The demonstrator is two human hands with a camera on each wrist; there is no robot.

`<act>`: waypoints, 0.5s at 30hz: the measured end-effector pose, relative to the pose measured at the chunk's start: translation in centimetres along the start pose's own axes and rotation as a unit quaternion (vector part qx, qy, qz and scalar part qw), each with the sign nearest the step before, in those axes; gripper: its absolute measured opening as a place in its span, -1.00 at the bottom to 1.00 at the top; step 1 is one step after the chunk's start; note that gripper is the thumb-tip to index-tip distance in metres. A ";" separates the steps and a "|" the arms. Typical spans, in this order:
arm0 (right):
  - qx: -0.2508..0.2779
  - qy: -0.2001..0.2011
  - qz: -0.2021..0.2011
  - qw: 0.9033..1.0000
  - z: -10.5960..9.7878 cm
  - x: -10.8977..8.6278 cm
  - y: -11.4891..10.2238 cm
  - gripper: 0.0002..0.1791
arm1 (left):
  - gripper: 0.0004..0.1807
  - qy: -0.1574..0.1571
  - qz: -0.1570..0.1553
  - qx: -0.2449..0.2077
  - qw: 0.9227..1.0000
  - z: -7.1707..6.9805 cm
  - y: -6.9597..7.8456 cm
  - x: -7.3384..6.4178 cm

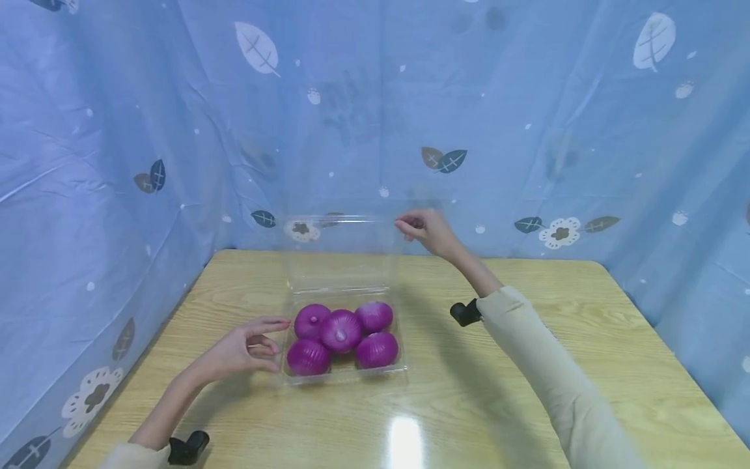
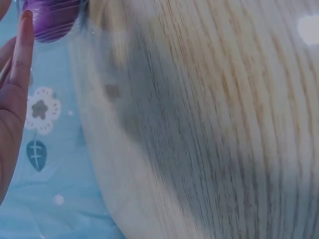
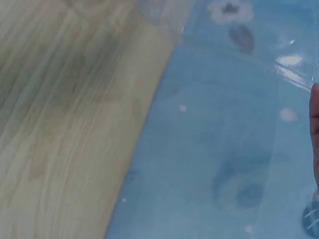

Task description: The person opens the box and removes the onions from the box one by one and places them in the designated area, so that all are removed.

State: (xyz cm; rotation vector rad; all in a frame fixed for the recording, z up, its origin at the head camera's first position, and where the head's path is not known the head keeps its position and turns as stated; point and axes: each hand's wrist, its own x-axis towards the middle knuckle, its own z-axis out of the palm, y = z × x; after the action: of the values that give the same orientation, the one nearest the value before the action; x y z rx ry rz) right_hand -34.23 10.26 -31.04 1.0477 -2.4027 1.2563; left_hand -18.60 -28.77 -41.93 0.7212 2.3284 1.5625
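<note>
A clear plastic clamshell box (image 1: 370, 376) stands on the table with several purple onions (image 1: 341, 331) in its base. Its hinged lid (image 1: 338, 257) is raised upright at the back. My right hand (image 1: 430, 229) pinches the lid's upper right corner between thumb and fingers. At the base's left side, my left hand (image 1: 243, 352) has its fingers and thumb spread apart, fingertips right at the wall. The left wrist view shows straight fingers (image 2: 21, 64) beside an onion (image 2: 56, 22). Only a sliver of fingers (image 3: 315, 124) shows at the lid edge (image 3: 291, 75) in the right wrist view.
A light wood-grain table (image 1: 498, 391) carries the box near its middle. Blue curtains (image 1: 363, 130) with leaf and flower prints hang behind and along both sides. Black wrist mounts (image 1: 465, 312) sit at both sleeves.
</note>
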 end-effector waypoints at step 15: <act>0.127 0.112 0.155 0.973 4.7 -0.7 4.0 -0.60 | -0.15 -0.022 -0.004 0.029 0.999 -0.4 0.1 -0.5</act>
State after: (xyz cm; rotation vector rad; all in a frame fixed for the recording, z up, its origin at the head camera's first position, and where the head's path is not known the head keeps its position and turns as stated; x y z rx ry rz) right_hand -35.90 8.40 -36.73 0.5563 -2.3339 1.7217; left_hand -18.33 -29.33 -41.67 0.7499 2.3503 1.4678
